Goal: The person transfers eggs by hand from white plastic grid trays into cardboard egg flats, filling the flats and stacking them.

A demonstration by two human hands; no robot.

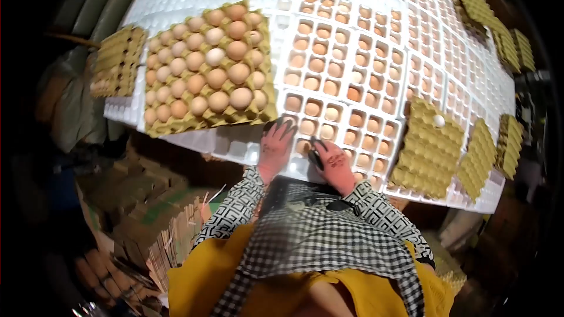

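Both hands wear pink gloves with dark fingertips. My left hand (277, 145) lies at the near edge of a white compartment tray (299, 168), close to the lower right corner of a large egg carton (269, 91) full of brown eggs. Its fingers are stretched forward, with no egg visible in them. My right hand (332, 161) is over the same white tray, fingers curled beside a brown egg (304, 146); whether they hold anything is hidden. More brown eggs (313, 108) sit in the tray's compartments just beyond both hands.
Several white trays with eggs (376, 61) extend away and to the right. Egg cartons (427, 151) lie at the right, one bearing a white round object (439, 121). Another carton (119, 61) is at the left. Stacked cardboard (176, 240) stands below the table's near edge.
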